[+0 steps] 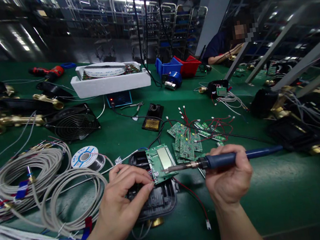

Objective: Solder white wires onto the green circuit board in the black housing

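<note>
My right hand grips a blue-handled soldering iron, whose metal tip reaches left onto the lower edge of a green circuit board with a grey display. The board lies on top of a black plastic housing that has a brass fitting under it. My left hand rests on the housing. Its fingertips pinch at the board's left edge, where thin wires meet it. A red wire with a white plug trails off to the right of the housing.
Coils of grey cable lie at the left, with a solder spool and a black fan behind. More green boards with red leads lie past the work. A white foam tray stands at the back. Another person sits far right.
</note>
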A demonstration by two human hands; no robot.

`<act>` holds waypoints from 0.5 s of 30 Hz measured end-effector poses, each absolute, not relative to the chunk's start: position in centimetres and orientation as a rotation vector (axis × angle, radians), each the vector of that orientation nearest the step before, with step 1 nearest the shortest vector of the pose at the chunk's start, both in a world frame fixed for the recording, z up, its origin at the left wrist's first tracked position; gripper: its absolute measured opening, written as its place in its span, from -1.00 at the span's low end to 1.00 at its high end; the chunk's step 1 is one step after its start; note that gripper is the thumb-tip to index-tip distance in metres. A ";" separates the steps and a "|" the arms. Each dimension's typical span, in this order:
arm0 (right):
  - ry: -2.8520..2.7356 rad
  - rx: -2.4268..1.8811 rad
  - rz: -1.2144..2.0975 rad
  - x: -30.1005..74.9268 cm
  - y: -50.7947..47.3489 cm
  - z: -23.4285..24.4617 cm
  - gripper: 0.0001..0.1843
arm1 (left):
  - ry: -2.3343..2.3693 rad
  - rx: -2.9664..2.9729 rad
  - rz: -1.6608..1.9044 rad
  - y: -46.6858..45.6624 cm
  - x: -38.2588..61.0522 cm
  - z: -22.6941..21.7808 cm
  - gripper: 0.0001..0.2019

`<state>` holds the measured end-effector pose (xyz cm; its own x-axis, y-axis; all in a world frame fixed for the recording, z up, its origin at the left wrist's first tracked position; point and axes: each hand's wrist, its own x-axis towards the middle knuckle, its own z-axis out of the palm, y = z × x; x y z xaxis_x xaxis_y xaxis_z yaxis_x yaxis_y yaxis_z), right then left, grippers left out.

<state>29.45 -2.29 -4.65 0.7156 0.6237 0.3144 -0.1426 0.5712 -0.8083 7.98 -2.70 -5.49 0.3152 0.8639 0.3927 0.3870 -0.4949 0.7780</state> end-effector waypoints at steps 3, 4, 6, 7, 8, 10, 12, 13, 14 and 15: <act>-0.612 -0.847 0.496 29.5 -2.3 -4.6 -0.70 | 1.105 2.030 1.111 -2.7 8.0 -5.4 -0.88; -0.616 -0.840 0.508 29.4 -2.3 -4.6 -0.72 | 1.105 2.036 1.107 -2.6 8.0 -5.3 -0.88; -0.629 -0.827 0.516 29.3 -2.4 -4.7 -0.74 | 1.114 2.050 1.103 -2.6 8.1 -5.2 -0.87; -0.641 -0.823 0.508 29.3 -2.4 -4.8 -0.75 | 1.122 2.060 1.106 -2.6 8.1 -5.2 -0.87; -0.654 -0.820 0.494 29.2 -2.4 -4.9 -0.76 | 1.130 2.069 1.108 -2.6 8.2 -5.2 -0.87; -0.681 -0.820 0.457 29.2 -2.4 -5.1 -0.77 | 1.147 2.081 1.104 -2.6 8.2 -5.2 -0.86; -0.705 -0.819 0.431 29.1 -2.4 -5.3 -0.78 | 1.157 2.083 1.098 -2.6 8.3 -5.2 -0.85; -0.714 -0.820 0.424 29.1 -2.4 -5.4 -0.78 | 1.159 2.080 1.097 -2.5 8.3 -5.3 -0.85; -0.720 -0.823 0.424 29.0 -2.4 -5.4 -0.78 | 1.157 2.077 1.100 -2.5 8.3 -5.3 -0.85; -0.724 -0.825 0.426 28.9 -2.5 -5.4 -0.78 | 1.152 2.075 1.105 -2.5 8.3 -5.3 -0.86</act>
<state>28.94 -2.46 -5.43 0.6864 0.5997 0.4115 -0.0682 0.6164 -0.7845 8.27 -2.52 -5.32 0.3060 0.8620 0.4042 0.4398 -0.5045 0.7430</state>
